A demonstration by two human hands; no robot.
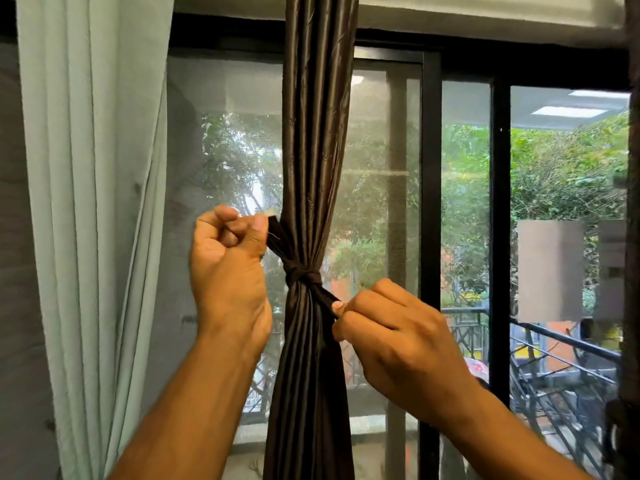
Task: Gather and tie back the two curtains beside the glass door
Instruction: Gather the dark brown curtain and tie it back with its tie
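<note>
Glass door [557, 209] fills most of the view, with black frames and green trees outside. A pale green curtain [90, 202] hangs loose on the far left side. It is not gathered and has no tie on it. In the middle hangs the brown curtain [317, 133], bunched into one thick rope of folds. A brown tie strip goes around it, and the knot [302, 274] sits about halfway down.

The left hand [230, 261] is up beside the curtain, closed like a fist. Its thumb and finger pinch one end of the tie and pull it up and to the left. The right hand [398, 341] is lower, on the other side. Its fingers are curled tight and pinch the other end, pulling it down and to the right.

This looks like the step of pulling the knot snug on the brown curtain. Next, both hands likely need to pull evenly until the knot holds, then let go. After that, the pale green curtain would need gathering and tying too.
</note>
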